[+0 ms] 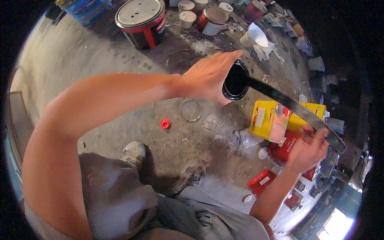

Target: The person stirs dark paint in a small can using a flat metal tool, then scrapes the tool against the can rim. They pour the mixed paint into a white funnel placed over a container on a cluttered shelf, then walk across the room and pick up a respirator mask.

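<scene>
- We count two bare hands: one left hand [206, 78] and one right hand [307, 154].
- We see one open dark can [236, 80] and one long flat stick [286, 100].
- Of the large black-and-red bucket [138, 26], we find one.
- Of the smaller red can [210, 22] with a pale label, we find also one.
- Yellow containers [260, 126]: we count two.
- Red containers [261, 181] at the right: at least two; the exact number we cannot tell.
- On the floor we count one loose red cap [165, 124] and one round clear disc [191, 111].
- Shoes [135, 153]: we see two.
</scene>
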